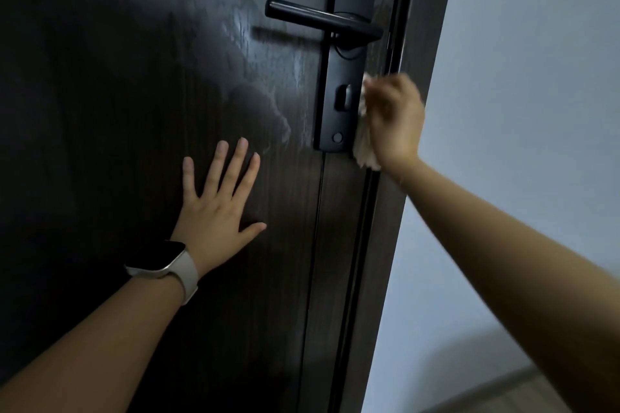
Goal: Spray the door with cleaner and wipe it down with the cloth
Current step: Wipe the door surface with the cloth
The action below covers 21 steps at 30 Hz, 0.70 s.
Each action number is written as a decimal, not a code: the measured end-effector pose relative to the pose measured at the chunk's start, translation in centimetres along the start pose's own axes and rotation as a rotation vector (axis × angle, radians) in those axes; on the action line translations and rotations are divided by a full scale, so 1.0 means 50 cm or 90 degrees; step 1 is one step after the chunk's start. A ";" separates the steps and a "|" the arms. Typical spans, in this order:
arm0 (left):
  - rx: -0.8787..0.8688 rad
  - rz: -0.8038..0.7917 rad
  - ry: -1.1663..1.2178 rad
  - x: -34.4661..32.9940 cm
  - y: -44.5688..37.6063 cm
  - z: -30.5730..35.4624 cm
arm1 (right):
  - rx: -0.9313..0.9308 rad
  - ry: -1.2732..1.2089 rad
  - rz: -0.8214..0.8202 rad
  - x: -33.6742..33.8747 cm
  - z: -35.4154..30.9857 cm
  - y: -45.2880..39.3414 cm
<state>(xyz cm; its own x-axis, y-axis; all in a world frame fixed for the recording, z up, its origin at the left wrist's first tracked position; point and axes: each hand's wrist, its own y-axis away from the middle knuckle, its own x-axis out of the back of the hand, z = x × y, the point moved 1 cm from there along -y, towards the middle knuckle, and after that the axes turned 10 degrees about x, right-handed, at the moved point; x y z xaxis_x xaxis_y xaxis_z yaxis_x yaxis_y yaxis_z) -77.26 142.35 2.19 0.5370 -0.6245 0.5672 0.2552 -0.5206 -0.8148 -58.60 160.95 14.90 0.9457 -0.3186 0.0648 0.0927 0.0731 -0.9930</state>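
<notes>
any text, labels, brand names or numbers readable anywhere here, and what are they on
None can be read.
Watch on the left wrist: screen dark, no digits or logo showing.
Lock plate and door handle: plain black, no visible brand mark.
Door: only wet streaks, no sign or number.
Cloth in the right hand: blurred, no label visible.

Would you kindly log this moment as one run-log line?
phase: wiping | right hand: grips beige cloth beside black lock plate | left hand: flat on dark wooden door | spray bottle: unseen
</notes>
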 end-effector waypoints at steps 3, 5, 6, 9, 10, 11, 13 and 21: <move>0.000 -0.001 -0.001 0.002 0.001 0.000 | -0.045 -0.015 0.084 -0.015 0.002 -0.089; -0.003 -0.013 0.001 0.003 0.001 0.000 | -0.075 -0.031 0.103 -0.029 -0.005 -0.053; -0.004 -0.023 0.001 0.003 0.001 -0.001 | -0.088 -0.034 0.100 -0.033 -0.008 -0.007; -0.019 -0.064 -0.018 0.017 0.004 -0.006 | -0.118 -0.060 0.015 -0.025 -0.031 0.187; -0.029 -0.073 -0.031 0.024 0.008 -0.011 | -0.108 -0.073 -0.033 -0.019 -0.042 0.256; -0.040 -0.078 -0.044 0.032 0.014 -0.017 | -0.100 -0.086 -0.092 -0.014 -0.055 0.325; -0.063 -0.095 -0.058 0.046 0.034 -0.030 | -0.136 -0.125 -0.222 -0.001 -0.088 0.451; -0.046 -0.179 0.040 0.019 0.200 -0.062 | -0.432 -0.268 -0.208 0.070 -0.210 0.628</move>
<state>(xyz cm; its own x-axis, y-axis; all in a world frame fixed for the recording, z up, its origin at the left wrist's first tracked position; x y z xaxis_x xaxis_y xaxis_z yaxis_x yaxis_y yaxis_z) -76.68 134.75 -5.03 0.4013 -0.4833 0.7780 0.3277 -0.7175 -0.6147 -55.65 152.20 -17.08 0.9533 0.1615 0.2550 0.3007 -0.5841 -0.7540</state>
